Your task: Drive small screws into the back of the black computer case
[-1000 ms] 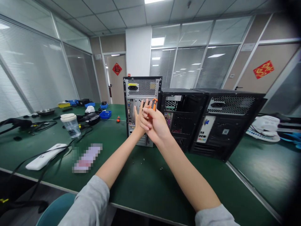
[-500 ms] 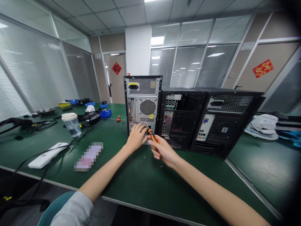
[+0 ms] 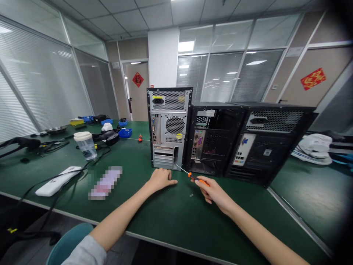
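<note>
My right hand (image 3: 211, 189) grips an orange-and-black screwdriver (image 3: 203, 182). Its thin shaft points up and left, with the tip close to the lower back panel of a silver-backed computer tower (image 3: 173, 125); whether it touches is too small to tell. My left hand (image 3: 161, 179) rests on the green table just in front of that tower, fingers bent downward and the thumb stretched out to the right. Nothing shows in it, though its fingertips are partly hidden. Slot covers (image 3: 163, 160) lie at the tower's lower left, beside a dark opening. Small loose screws (image 3: 191, 195) lie between the hands.
Two black computer cases, one (image 3: 215, 141) with an opening in its back and another (image 3: 271, 143), stand to the right. At left are a water bottle (image 3: 85, 145), a white device (image 3: 58, 181), a blurred flat object (image 3: 107, 183), cables and blue trays (image 3: 125, 133).
My left hand has come down from the tower's slot area to the table. My right hand has drawn the screwdriver down and right, and the slot covers are now uncovered to view.
</note>
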{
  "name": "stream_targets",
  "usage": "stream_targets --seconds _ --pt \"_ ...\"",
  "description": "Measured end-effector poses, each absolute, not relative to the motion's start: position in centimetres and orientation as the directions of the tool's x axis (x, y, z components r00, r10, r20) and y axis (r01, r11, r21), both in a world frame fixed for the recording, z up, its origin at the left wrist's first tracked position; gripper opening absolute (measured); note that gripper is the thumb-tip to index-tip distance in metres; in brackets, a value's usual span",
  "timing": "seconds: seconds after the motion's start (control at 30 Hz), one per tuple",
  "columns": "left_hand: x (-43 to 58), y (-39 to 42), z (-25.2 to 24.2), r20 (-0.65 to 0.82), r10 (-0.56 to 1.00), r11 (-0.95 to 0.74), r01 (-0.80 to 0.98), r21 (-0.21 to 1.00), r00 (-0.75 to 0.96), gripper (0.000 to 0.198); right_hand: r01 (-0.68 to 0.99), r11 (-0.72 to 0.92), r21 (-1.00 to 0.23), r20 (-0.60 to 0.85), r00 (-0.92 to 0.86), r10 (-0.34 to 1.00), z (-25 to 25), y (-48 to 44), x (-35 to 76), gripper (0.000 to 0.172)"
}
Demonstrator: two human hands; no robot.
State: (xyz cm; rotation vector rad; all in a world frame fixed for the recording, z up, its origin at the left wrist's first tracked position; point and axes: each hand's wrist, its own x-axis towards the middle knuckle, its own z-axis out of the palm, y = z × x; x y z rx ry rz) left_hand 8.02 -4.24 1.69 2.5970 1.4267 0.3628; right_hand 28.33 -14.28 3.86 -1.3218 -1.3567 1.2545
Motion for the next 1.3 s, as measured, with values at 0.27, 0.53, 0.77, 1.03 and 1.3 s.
stream_targets --seconds 0.27,0.53,0.77,1.03,1.3 --pt "7.8 -3.3 -0.9 0.047 0.844 -0.513 0.778 0.362 0.535 0.033 0.369 -0.001 -0.930 -0.029 -0.072 0.997 2.2 -13.2 29.1 0.024" --pt "8.0 -3.4 -1.2 0.107 0.840 -0.506 0.696 0.509 0.532 0.019 0.563 0.188 -0.805 0.208 -0.028 0.978 1.6 -12.9 29.9 0.020" --pt "7.7 -3.6 0.9 0.358 0.839 -0.496 0.306 0.813 0.410 0.022 0.740 0.408 -0.534 0.530 -0.083 0.844 2.0 -13.4 30.7 0.024" --pt "7.8 -4.2 1.7 0.353 0.891 -0.379 0.041 0.924 0.284 0.019 0.789 0.532 -0.307 0.695 -0.197 0.692 1.8 -14.1 30.9 0.022" --pt "8.0 -4.5 2.0 0.339 0.910 -0.347 -0.012 0.938 0.239 0.014 0.824 0.527 -0.207 0.699 -0.252 0.669 1.1 -14.0 31.1 0.023"
